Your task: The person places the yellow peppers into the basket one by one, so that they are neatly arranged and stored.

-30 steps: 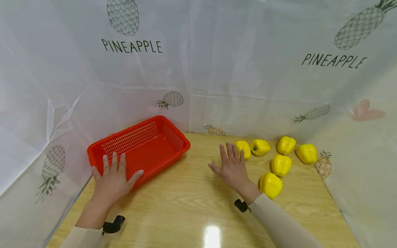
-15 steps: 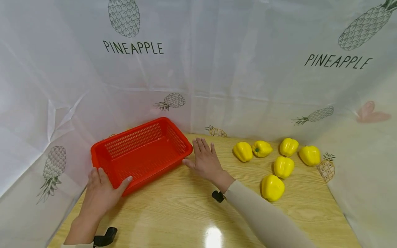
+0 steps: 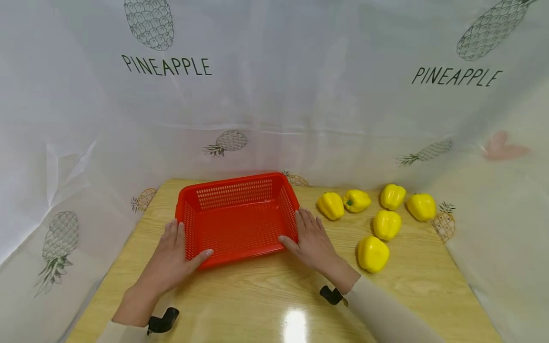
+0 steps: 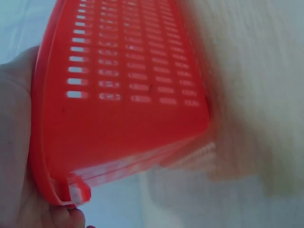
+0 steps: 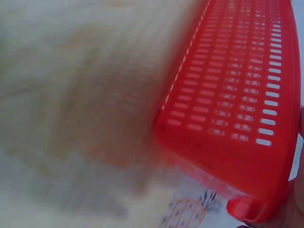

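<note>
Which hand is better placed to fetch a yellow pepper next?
Probably the right hand: it holds the red basket at the end nearest the yellow peppers, but must let go first. The left hand holds the opposite end, farther from them.

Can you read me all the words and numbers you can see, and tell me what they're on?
"PINEAPPLE": on the white sheet, upper left, under a pineapple drawing.
"PINEAPPLE": again on that sheet, upper right, under another drawing.
I can't see any writing on the red basket or yellow peppers, and no numbers anywhere.
</note>
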`<action>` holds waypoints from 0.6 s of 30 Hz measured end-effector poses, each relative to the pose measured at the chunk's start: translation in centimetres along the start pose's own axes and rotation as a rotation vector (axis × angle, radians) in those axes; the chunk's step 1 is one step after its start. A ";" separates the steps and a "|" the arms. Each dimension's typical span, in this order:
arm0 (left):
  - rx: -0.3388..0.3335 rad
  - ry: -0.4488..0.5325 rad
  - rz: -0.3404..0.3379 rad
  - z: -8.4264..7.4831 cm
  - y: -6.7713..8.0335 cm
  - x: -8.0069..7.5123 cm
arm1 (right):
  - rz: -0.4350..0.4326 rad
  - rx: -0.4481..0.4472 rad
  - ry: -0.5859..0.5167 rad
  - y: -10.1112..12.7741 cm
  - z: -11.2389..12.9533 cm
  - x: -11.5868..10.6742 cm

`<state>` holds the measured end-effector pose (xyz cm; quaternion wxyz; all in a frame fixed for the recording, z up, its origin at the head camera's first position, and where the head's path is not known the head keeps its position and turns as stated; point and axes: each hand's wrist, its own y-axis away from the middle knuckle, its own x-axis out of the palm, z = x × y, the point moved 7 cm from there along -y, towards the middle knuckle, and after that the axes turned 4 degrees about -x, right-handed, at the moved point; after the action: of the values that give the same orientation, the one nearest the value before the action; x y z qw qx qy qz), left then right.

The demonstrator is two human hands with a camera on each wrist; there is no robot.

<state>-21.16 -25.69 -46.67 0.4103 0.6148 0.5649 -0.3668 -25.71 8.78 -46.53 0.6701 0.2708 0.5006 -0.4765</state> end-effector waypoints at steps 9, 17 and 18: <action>0.159 -0.036 0.047 -5.0 -3.4 2.5 | -0.116 0.097 0.031 6.0 -4.1 -2.0; 0.264 -0.051 0.100 -10.0 -5.0 4.5 | -0.144 0.198 0.028 10.4 -7.1 -3.3; 0.271 -0.052 0.106 -10.4 -5.0 4.6 | -0.145 0.206 0.026 10.8 -7.3 -3.4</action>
<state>-25.88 -14.19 -47.27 0.3567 0.6838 0.4661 -0.4334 -19.10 20.49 -47.17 0.5959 0.3076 0.4760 -0.5689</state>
